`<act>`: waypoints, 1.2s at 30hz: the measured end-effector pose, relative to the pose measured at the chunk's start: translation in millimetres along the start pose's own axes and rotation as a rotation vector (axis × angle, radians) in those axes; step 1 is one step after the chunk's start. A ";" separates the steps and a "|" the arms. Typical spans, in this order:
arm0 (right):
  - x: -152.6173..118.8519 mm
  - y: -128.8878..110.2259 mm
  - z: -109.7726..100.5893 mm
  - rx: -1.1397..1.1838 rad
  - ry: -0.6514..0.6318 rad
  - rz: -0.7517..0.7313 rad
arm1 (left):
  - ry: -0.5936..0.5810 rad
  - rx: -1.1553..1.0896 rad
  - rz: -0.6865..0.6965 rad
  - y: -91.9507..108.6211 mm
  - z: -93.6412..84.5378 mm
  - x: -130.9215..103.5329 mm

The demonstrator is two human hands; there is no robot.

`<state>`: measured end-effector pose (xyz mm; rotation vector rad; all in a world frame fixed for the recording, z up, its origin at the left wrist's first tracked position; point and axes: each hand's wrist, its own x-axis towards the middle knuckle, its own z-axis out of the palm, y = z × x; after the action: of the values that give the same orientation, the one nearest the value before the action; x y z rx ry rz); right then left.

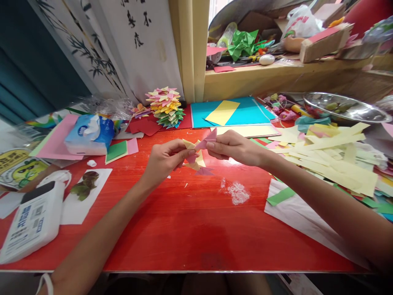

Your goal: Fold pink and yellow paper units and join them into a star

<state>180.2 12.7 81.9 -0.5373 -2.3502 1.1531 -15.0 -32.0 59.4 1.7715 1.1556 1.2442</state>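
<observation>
Over the middle of the red table [172, 229], both hands meet at a small folded-paper piece [200, 160] made of pale yellow and pink pointed units. My left hand [166, 159] pinches its left side between thumb and fingers. My right hand [230, 145] is closed on a pink folded paper unit [208, 140] that touches the top of the piece. Whether this unit is joined to the rest I cannot tell, as fingers cover part of it. Behind the left hand stands a layered origami tower [167, 107] in pink, yellow and green.
At right lie many cut paper strips [334, 155] and a metal bowl [346, 107]. Blue paper sheets [245, 112] lie at the back. On the left are a tissue pack [89, 135], a white box-like device [33, 221] and a leaf on white paper [101, 192].
</observation>
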 end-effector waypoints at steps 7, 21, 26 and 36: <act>-0.8 -1.7 -0.7 0.007 0.002 0.017 | -0.023 0.038 0.010 2.8 -0.5 -1.1; 6.4 0.6 7.3 0.152 0.140 0.021 | -0.038 0.068 -0.007 2.6 -1.0 -1.1; 7.8 0.8 9.4 0.358 0.097 -0.001 | -0.069 0.045 -0.016 2.4 -0.3 -0.1; 9.7 4.5 7.0 0.511 0.028 0.082 | -0.128 0.043 -0.051 2.7 -1.8 -0.2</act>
<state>168.9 16.0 76.7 -0.4605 -1.9135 1.6948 -15.9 -33.1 62.3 1.8141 1.1539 1.0673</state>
